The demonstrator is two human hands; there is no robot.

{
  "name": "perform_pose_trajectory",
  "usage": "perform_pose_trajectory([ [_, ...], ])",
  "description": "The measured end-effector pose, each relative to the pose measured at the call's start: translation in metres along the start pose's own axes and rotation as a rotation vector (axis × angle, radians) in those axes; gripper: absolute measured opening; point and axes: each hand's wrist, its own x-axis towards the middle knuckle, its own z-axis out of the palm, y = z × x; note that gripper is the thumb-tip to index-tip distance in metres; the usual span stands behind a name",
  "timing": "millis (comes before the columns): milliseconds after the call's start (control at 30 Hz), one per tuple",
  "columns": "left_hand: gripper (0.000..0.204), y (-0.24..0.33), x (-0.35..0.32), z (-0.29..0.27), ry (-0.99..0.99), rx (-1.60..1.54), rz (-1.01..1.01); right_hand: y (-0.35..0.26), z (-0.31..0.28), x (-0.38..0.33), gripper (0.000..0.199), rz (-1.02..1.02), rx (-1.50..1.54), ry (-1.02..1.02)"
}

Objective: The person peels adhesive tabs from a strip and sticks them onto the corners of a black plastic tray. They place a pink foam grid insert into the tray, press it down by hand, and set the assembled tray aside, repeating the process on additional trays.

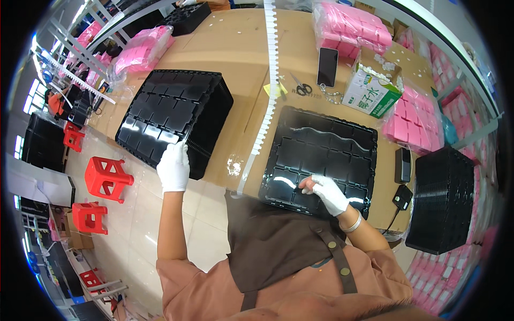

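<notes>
- Cardboard-covered worktable [235, 48] fills the upper part of the view, with pale floor tiles [139, 214] below its near edge and metal shelving along both sides.
- Stack of black trays [171, 115] sits at the left of the table and overhangs the near edge. My left hand [173, 167], in a white glove, rests on its near corner, fingers together and laid flat over the top tray's rim; I cannot tell whether the thumb grips underneath.
- Second stack of black trays [447, 200] stands off the right end of the table, well apart from both hands.
- Single black tray [321, 160] with shallow compartments lies flat before me, right of centre. My right hand [326, 192], also gloved, presses on its near row with fingers loosely curled, a bare fingertip showing; a silver bangle [350, 224] sits on that wrist.
- Bags of pink boxes [350, 29] lie at the back and at the right of the table.
- Green-and-white carton [372, 88] stands just behind the single tray.
- Long white notched strip [269, 85] runs from the back of the table to the near edge, between the two tray positions.
- Red plastic stools [107, 176] stand on the floor at left.
- Phone [327, 67] and scissors [301, 86] lie near the carton.
</notes>
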Motion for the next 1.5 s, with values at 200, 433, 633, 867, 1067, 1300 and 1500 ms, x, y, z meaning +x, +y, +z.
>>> perform_pose_trajectory([
  [200, 0.011, 0.007, 0.009, 0.008, -0.014, -0.043, -0.057, 0.007, -0.006, -0.006, 0.037, 0.023, 0.001, 0.050],
  [433, 0.025, 0.087, 0.023, 0.027, -0.071, -0.347, 0.016, 0.011, -0.023, -0.001, 0.031, -0.006, 0.166, 0.265],
  [633, 0.045, 0.147, 0.008, 0.142, -0.395, -0.512, -0.204, -0.016, 0.006, 0.025, 0.032, -0.041, -0.263, -0.004],
  [867, 0.052, 0.114, -0.075, 0.089, -0.653, -0.525, -0.094, 0.007, -0.016, 0.020, 0.028, 0.073, -0.145, 0.104],
  [1067, 0.033, 0.098, -0.089, 0.073, -0.777, -0.969, -0.366, -0.004, 0.008, 0.056, 0.029, 0.023, -0.063, 0.071],
  [1300, 0.015, 0.112, -0.056, 0.016, -0.459, -1.652, -0.820, 0.008, 0.089, 0.083, 0.018, -0.195, -0.171, -0.005],
  [1500, 0.015, 0.125, -0.051, 0.018, -0.291, -1.701, -0.922, 0.010, 0.110, 0.085, 0.009, -0.173, -0.020, 0.174],
])
